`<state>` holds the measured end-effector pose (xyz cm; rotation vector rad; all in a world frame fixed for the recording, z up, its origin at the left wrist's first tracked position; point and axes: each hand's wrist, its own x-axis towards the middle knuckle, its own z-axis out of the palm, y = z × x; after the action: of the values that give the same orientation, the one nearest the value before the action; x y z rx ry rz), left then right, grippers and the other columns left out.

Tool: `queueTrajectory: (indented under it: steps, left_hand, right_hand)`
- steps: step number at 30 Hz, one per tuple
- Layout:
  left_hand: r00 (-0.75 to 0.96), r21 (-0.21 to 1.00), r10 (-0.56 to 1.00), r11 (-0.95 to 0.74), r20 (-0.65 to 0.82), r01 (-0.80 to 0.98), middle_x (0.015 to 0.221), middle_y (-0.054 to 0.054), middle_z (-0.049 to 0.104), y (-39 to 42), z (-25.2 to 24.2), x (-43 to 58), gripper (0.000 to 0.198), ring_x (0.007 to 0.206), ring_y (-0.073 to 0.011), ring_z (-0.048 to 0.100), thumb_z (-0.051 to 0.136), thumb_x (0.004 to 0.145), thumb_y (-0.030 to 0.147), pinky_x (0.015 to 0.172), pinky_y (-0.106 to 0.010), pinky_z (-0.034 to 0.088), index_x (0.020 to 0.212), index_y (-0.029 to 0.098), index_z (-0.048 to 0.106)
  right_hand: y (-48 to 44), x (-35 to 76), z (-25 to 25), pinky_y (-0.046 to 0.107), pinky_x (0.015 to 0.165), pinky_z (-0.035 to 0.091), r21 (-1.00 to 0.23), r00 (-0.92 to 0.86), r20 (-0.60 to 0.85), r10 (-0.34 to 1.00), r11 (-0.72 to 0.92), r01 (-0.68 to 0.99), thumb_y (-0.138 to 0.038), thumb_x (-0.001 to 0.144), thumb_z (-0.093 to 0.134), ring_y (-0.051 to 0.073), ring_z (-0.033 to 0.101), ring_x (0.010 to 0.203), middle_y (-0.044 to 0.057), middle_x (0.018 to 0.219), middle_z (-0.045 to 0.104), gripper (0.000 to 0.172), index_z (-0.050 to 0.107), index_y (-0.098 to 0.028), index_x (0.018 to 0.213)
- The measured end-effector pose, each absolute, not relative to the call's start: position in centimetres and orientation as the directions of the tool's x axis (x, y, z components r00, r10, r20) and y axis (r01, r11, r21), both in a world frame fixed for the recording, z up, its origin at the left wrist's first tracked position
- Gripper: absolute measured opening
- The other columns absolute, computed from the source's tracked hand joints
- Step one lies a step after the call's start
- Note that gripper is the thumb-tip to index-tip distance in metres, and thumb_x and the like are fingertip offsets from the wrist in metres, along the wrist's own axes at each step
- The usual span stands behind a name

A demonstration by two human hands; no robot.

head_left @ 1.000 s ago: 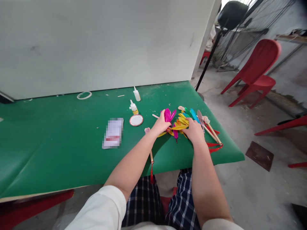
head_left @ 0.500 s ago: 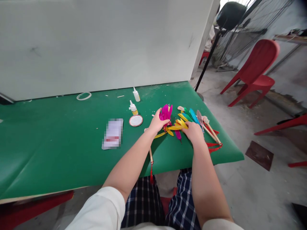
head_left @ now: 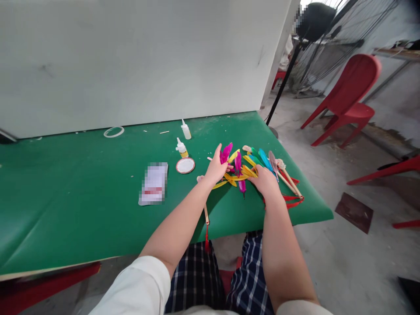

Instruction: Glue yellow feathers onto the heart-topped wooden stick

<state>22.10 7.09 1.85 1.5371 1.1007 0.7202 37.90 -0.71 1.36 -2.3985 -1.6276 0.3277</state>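
Note:
My left hand (head_left: 216, 169) is closed around magenta feathers (head_left: 226, 153) at the right part of the green table. A yellow feather (head_left: 233, 155) and a separate magenta feather (head_left: 238, 164) show just to the right of its fingers. My right hand (head_left: 266, 180) is closed on yellow feathers (head_left: 248, 172), their tips pointing left. More yellow feathers (head_left: 220, 185) and a magenta feather (head_left: 242, 187) lie between and below the hands. A thin wooden stick (head_left: 206, 215) with a red tassel (head_left: 207, 239) lies beside my left forearm. My fingertips are partly hidden.
Blue feathers (head_left: 265, 159), wooden sticks (head_left: 292, 183) and red tassels (head_left: 293, 202) lie beyond my right hand. Left of my hands are two small bottles (head_left: 182, 149), a round lid-like disc (head_left: 185, 165) and a blurred pale packet (head_left: 154, 183). A ring (head_left: 113, 132) lies near the wall.
The magenta bunch at my left hand has spread, and one feather now stands apart on its right. The yellow feathers at my right hand have shifted slightly; both hands stay nearly in place.

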Motion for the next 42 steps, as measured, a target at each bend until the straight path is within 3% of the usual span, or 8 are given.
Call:
queueTrajectory:
  steps: [3, 8, 12, 17, 22, 27, 36, 42]
  left_hand:
    - [0.401, 0.918, 0.916, -0.178, 0.023, 0.354, 0.139, -0.005, 0.041, 7.2, 2.0, 22.2, 0.078, 0.095, -0.0137, 0.063, 0.038, 0.077, 0.0, 0.086, -0.029, 0.05, 0.142, 0.033, 0.008]
    - [0.436, 0.837, 0.881, -0.374, 0.185, 0.399, 0.142, -0.002, 0.037, 7.1, 2.2, 22.5, 0.062, 0.129, -0.0158, 0.035, 0.042, 0.076, 0.003, 0.109, -0.031, 0.028, 0.134, 0.023, 0.034]
    - [0.469, 0.829, 0.873, -0.361, 0.138, 0.428, 0.125, -0.006, 0.055, 6.4, 2.6, 22.3, 0.055, 0.113, -0.0181, 0.051, 0.048, 0.082, 0.02, 0.099, -0.033, 0.039, 0.134, 0.021, 0.034]
    - [0.487, 0.745, 0.856, -0.437, 0.173, 0.504, 0.101, -0.004, 0.066, 6.3, 2.7, 21.7, 0.053, 0.091, -0.0162, 0.06, 0.038, 0.09, 0.03, 0.083, -0.029, 0.045, 0.139, 0.023, 0.021]
    - [0.542, 0.322, 0.819, -0.573, 0.191, 0.753, 0.109, -0.008, 0.061, 8.2, 2.1, 21.7, 0.038, 0.101, -0.0195, 0.053, 0.029, 0.089, 0.015, 0.088, -0.031, 0.04, 0.122, 0.016, 0.05]
    - [0.594, 0.203, 0.793, -0.609, 0.137, 0.766, 0.094, -0.012, 0.062, 9.5, 1.4, 22.1, 0.028, 0.098, -0.0238, 0.05, 0.039, 0.086, 0.014, 0.086, -0.036, 0.039, 0.1, 0.013, 0.063]
    - [0.526, 0.22, 0.835, -0.549, 0.158, 0.806, 0.086, -0.007, 0.063, 9.5, 2.3, 22.3, 0.018, 0.086, -0.021, 0.056, 0.044, 0.086, 0.023, 0.074, -0.031, 0.041, 0.084, 0.017, 0.06]
    - [0.407, 0.37, 0.897, -0.443, 0.175, 0.817, 0.086, -0.002, 0.066, 7.7, 3.9, 18.9, 0.027, 0.075, -0.0159, 0.06, 0.044, 0.087, 0.024, 0.061, -0.025, 0.041, 0.113, 0.021, 0.048]
  right_hand:
    - [-0.8, 37.9, 1.5, 0.027, 0.064, 0.04, -0.347, 0.339, -0.088, 0.937, -0.348, 0.871, -0.033, 0.073, 0.06, 0.022, 0.062, 0.083, 0.008, 0.091, 0.066, 0.033, 0.057, -0.019, 0.103]
    - [-0.9, 38.3, 2.1, 0.027, 0.061, 0.038, -0.388, 0.346, -0.115, 0.931, -0.362, 0.847, -0.026, 0.074, 0.054, 0.022, 0.061, 0.078, 0.007, 0.083, 0.066, 0.014, 0.061, -0.019, 0.084]
    - [-0.9, 39.6, 2.2, 0.028, 0.059, 0.039, -0.498, 0.447, -0.091, 0.89, -0.429, 0.753, -0.027, 0.074, 0.051, 0.021, 0.06, 0.071, 0.006, 0.074, 0.063, 0.014, 0.059, -0.018, 0.081]
    - [-0.3, 40.6, 1.8, 0.03, 0.058, 0.042, -0.677, 0.555, -0.108, 0.825, -0.469, 0.567, -0.026, 0.08, 0.037, 0.019, 0.059, 0.063, 0.006, 0.074, 0.062, 0.03, 0.051, -0.019, 0.106]
    - [0.2, 39.8, 1.9, 0.035, 0.067, 0.042, -0.451, 0.519, -0.052, 0.853, -0.484, 0.75, -0.034, 0.082, 0.043, 0.027, 0.06, 0.085, 0.012, 0.091, 0.063, 0.026, 0.055, -0.02, 0.099]
    - [0.4, 39.2, 1.8, 0.035, 0.071, 0.043, -0.284, 0.497, -0.057, 0.866, -0.491, 0.823, -0.035, 0.082, 0.048, 0.028, 0.058, 0.095, 0.012, 0.1, 0.061, 0.023, 0.059, -0.019, 0.094]
    - [0.6, 39.2, 1.7, 0.035, 0.075, 0.043, -0.243, 0.483, -0.048, 0.874, -0.48, 0.843, -0.034, 0.081, 0.052, 0.029, 0.057, 0.098, 0.015, 0.104, 0.059, 0.028, 0.063, -0.013, 0.096]
    - [0.5, 38.9, 1.7, 0.036, 0.074, 0.044, -0.24, 0.506, -0.034, 0.862, -0.498, 0.833, -0.035, 0.082, 0.051, 0.026, 0.057, 0.096, 0.012, 0.103, 0.06, 0.025, 0.062, -0.017, 0.096]
